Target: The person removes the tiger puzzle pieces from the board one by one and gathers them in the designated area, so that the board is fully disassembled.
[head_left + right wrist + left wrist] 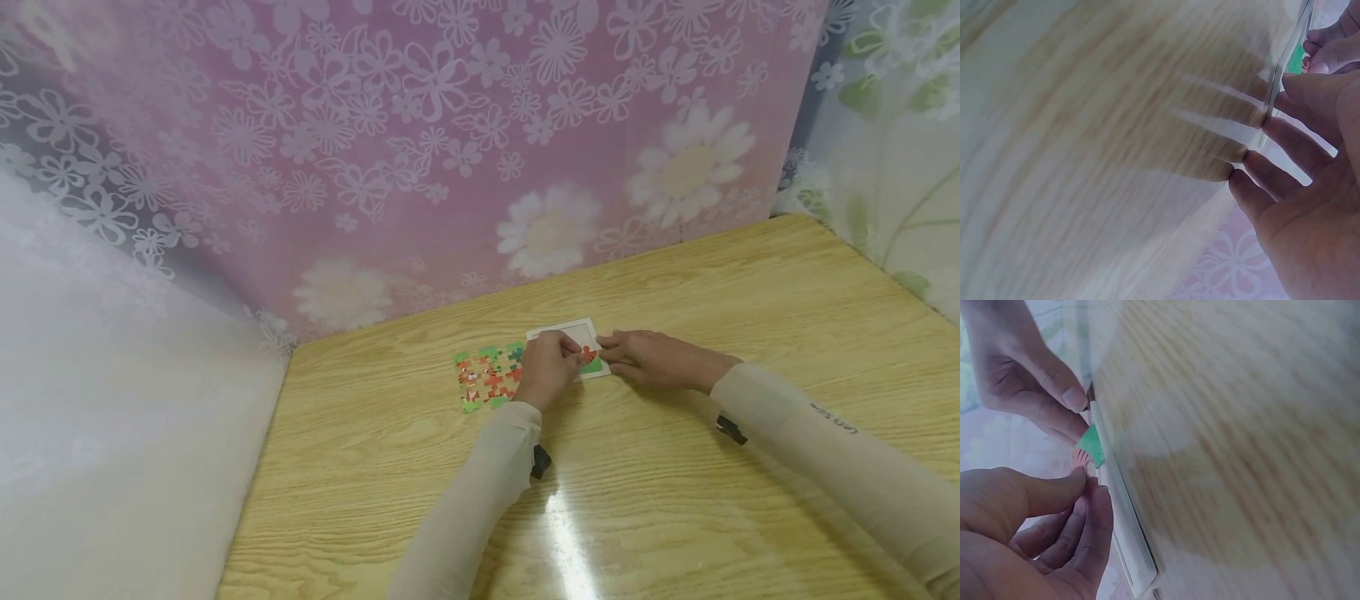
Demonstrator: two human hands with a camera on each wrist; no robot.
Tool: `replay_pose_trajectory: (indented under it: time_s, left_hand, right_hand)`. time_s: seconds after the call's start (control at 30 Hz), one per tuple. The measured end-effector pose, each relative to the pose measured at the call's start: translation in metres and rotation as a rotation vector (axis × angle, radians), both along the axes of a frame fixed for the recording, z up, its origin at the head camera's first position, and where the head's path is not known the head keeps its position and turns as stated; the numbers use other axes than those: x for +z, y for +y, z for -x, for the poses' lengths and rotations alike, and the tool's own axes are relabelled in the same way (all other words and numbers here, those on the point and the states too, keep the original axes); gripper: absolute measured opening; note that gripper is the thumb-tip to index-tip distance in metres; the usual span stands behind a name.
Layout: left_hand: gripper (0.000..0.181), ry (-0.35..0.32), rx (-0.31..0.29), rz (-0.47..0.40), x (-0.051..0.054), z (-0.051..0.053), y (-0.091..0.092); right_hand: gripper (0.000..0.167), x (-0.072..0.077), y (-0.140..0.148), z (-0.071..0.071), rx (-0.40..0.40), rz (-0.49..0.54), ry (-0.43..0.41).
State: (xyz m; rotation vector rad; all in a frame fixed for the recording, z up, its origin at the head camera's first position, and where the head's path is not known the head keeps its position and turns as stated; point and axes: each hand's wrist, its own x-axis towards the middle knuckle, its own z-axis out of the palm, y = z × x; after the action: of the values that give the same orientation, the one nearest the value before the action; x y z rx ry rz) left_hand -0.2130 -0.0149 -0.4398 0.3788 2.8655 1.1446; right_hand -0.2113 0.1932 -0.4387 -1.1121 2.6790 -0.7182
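My left hand (549, 367) is over a white puzzle tray (596, 329), pinching a red puzzle piece (1080, 459) between thumb and fingertips, which hide part of it. A green patch (1091, 445) shows beside the red in the tray's lower right corner. At the tray's right edge is my right hand (648, 358). Its thumb and forefinger touch the rim there, and the other fingers (1259, 167) reach down spread to the tabletop. Left of the tray lie several loose puzzle pieces (471, 377) in orange, green and white, showing an animal's face; my left hand covers some of them.
The wood-grain table (360, 492) runs up to a pink flowered curtain (420, 167) at the back. A white cloth (112, 417) hangs along the left side, and a pale flowered one (900, 142) on the right.
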Motion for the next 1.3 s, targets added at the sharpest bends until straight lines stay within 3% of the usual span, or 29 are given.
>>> replay_pose_trajectory:
  time_s: [0.13,0.23,0.5,0.8,1.0,1.3]
  left_hand:
    - [0.005,-0.027,-0.027,-0.100,0.002,-0.002,-0.006]
    - [0.006,-0.045,-0.042,-0.127,0.005,-0.004,-0.014]
    - [0.007,-0.045,-0.025,-0.097,0.010,-0.015,-0.051]
    - [0.006,-0.059,0.031,-0.060,0.004,-0.024,-0.088]
    - [0.006,-0.068,0.046,0.028,0.006,-0.028,-0.096]
    - [0.007,-0.046,0.045,0.077,0.009,-0.033,-0.095]
  right_hand:
    - [0.033,0.000,0.000,0.001,0.010,-0.009,0.022]
    - [0.032,0.001,-0.001,0.001,0.013,-0.015,0.032]
    - [0.033,0.000,-0.001,0.001,0.011,-0.034,0.047]
    - [0.033,-0.001,0.000,0.001,0.006,-0.020,0.048]
    - [0.033,-0.003,0.002,0.001,0.002,-0.020,0.038]
    - [0.033,-0.005,0.001,0.002,0.013,-0.003,0.039]
